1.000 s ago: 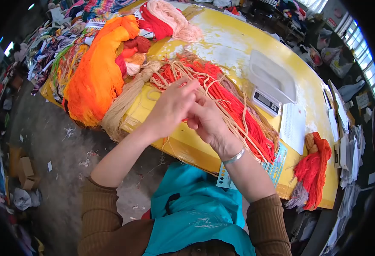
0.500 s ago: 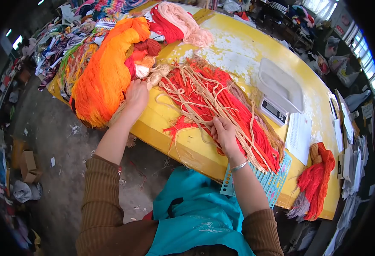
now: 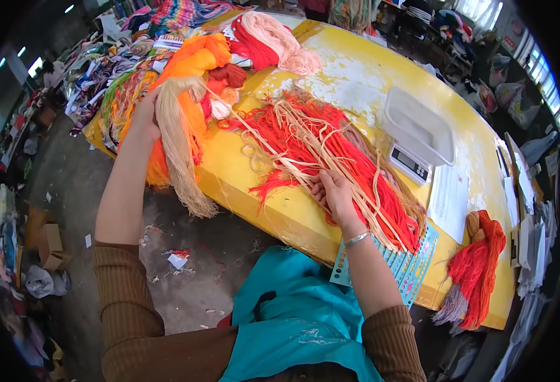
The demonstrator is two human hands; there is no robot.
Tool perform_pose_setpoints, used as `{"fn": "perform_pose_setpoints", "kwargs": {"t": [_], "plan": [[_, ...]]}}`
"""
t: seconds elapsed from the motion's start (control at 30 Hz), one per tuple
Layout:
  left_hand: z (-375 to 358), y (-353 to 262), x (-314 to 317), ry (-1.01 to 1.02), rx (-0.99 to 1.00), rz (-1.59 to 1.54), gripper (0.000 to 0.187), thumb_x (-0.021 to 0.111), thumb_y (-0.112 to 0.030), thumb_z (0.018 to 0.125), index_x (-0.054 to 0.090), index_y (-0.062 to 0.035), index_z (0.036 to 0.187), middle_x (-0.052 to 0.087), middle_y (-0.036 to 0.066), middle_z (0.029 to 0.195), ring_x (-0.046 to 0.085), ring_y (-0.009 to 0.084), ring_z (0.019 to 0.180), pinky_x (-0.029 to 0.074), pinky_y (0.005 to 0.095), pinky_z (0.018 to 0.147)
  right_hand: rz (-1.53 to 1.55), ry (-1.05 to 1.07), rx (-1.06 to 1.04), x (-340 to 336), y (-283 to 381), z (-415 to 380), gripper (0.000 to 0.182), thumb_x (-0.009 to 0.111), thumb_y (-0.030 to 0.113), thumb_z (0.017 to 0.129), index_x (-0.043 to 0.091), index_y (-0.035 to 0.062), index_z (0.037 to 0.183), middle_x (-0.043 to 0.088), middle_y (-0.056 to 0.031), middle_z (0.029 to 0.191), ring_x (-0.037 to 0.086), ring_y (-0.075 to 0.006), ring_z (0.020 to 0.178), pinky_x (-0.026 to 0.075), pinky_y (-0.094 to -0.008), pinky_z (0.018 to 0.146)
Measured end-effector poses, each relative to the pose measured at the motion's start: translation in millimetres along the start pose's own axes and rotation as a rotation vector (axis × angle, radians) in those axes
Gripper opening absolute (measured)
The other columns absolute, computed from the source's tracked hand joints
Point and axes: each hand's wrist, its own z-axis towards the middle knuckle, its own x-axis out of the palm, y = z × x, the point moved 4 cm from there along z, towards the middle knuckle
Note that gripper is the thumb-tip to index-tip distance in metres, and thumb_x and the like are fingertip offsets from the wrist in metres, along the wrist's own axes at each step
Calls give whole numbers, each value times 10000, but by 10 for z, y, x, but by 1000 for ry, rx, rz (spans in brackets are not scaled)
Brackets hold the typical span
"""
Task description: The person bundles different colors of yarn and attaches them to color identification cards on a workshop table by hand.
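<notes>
Beige skein gripped in our left hand over the orange hank, pale strands pinched in our right hand beside the red yarn, we seem to be separating lengths above the yellow table, which should call for light, even tension.

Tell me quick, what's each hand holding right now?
Left hand: closed on the tan yarn, fingertips hidden.
Right hand: fingers curled shut on tan strands.

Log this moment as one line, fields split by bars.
left hand: holds beige skein | right hand: holds pale strands | pale strand: reaches skein | scale: near red yarn, tray on top
</notes>
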Motion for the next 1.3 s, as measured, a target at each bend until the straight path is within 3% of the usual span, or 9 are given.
{"fn": "perform_pose_setpoints", "kwargs": {"t": [0.27,0.47,0.6,0.8,0.87,1.0,1.03,1.13,1.3], "plan": [[81,-401,319,122,433,184,312,525,-214,964,563,3,1185,655,100,1034,657,205,907,531,345,772,52,29,-5,63,13,-22,317,436,261,1023,583,12,894,617,-65,718,578,-118,565,474,-223,491],[1,-669,414,88,415,153,283,521,-220,960,554,-3,1140,654,99,976,658,209,840,535,360,768,81,56,16,43,21,-3,306,439,255,1015,568,23,865,616,-69,721,571,-119,553,468,-230,481],[-759,-462,337,191,312,212,378,508,-265,971,553,-10,1245,651,85,1099,641,177,966,518,338,843,79,-10,90,-29,259,-148,304,443,276,1004,583,46,863,642,-55,753,584,-116,571,432,-223,461],[-2038,389,61,139,486,530,261,514,-147,961,598,13,1149,643,65,1051,617,152,974,484,296,869,779,353,100,319,786,-871,276,459,303,1003,582,66,933,643,-57,811,534,-108,530,330,-189,392],[-2405,682,73,156,579,825,223,515,-107,942,611,17,1102,649,81,974,621,163,916,484,301,821,739,368,153,541,739,-1141,243,487,259,995,590,40,968,654,-71,843,562,-130,538,409,-197,433],[-2898,1228,264,231,880,1183,245,598,-65,830,627,-16,1068,639,183,931,648,356,809,519,411,704,551,330,15,877,406,-1498,261,545,189,980,559,-8,1151,648,-103,1001,647,-155,850,541,-260,711],[-2959,1378,274,280,869,1297,277,635,-65,794,641,-23,1067,642,165,960,652,343,813,532,400,723,544,328,-2,904,315,-1579,330,600,127,947,511,-14,1232,612,-86,1098,609,-147,991,517,-282,862],[-3174,1588,422,267,1003,1308,311,693,-84,758,645,-3,1054,632,128,1026,653,314,860,544,368,738,386,243,-182,898,199,-1765,419,648,7,882,482,-23,1266,588,-75,1158,577,-143,1076,460,-286,971],[-3276,1618,574,435,1002,1128,276,730,-69,726,638,-13,979,612,142,1044,635,310,894,536,378,756,505,204,-32,697,-20,-1833,346,600,34,907,524,-20,1240,622,-61,1107,593,-124,1026,475,-262,913]]}}
